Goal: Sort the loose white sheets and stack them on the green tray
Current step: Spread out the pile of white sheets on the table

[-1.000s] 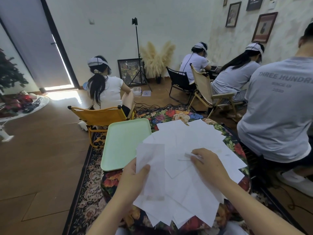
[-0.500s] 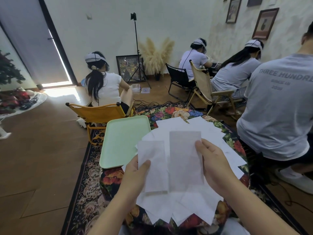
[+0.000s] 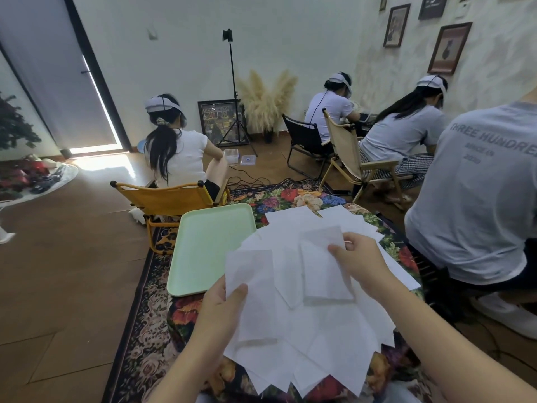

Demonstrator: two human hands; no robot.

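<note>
Several loose white sheets (image 3: 328, 350) lie fanned out over a small table with a flowered cloth (image 3: 293, 199). My left hand (image 3: 220, 309) pinches one upright white sheet (image 3: 251, 295) by its left edge, thumb on the front. My right hand (image 3: 359, 261) holds a second white sheet (image 3: 322, 271) by its right edge, just above the pile. The pale green tray (image 3: 209, 245) sits on the table's left side with nothing on it, to the left of both hands.
A yellow folding chair (image 3: 165, 199) with a seated person stands just beyond the tray. A person in a grey shirt (image 3: 476, 193) sits close on the right. More chairs, people and a tripod (image 3: 232, 91) are farther back. A patterned rug (image 3: 139, 330) covers the floor.
My right hand picked a sheet from the pile, lifted it beside the left hand's sheet, and has now shifted it right and slightly lower. The left hand kept its sheet.
</note>
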